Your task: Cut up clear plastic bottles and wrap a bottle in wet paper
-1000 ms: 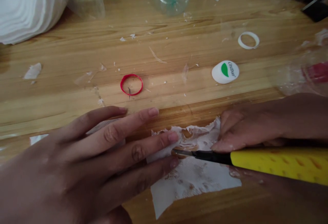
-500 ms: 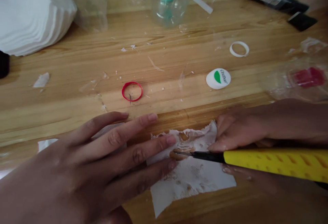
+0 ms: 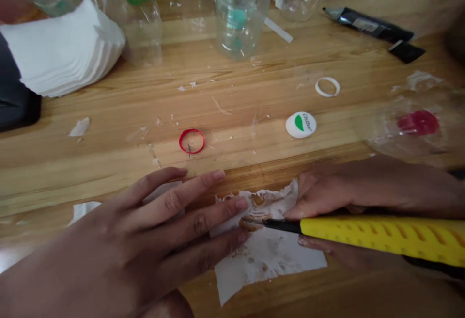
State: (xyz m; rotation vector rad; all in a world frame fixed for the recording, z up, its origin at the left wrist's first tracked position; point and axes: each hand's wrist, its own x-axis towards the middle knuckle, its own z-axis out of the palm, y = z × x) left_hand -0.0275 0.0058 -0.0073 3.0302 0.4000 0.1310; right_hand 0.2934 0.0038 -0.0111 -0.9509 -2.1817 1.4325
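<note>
cutter (image 3: 381,238): cropped right | paper (image 3: 278,255): partly covered | black object (image 3: 18,109): cropped left

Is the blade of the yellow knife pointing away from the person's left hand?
No, the blade points toward the left hand, with its tip close to two fingertips.

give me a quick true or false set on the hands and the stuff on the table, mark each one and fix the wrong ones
1. The left hand rests on torn white paper. True.
2. The right hand holds a pair of scissors. False: it holds a yellow-handled knife.
3. A red ring and a white ring both lie on the wooden table. True.
4. The red ring touches the white ring. False: they lie apart.
5. The white cap bears a green leaf mark. True.
6. The knife tip points away from the left hand. False: it points toward it.
</note>
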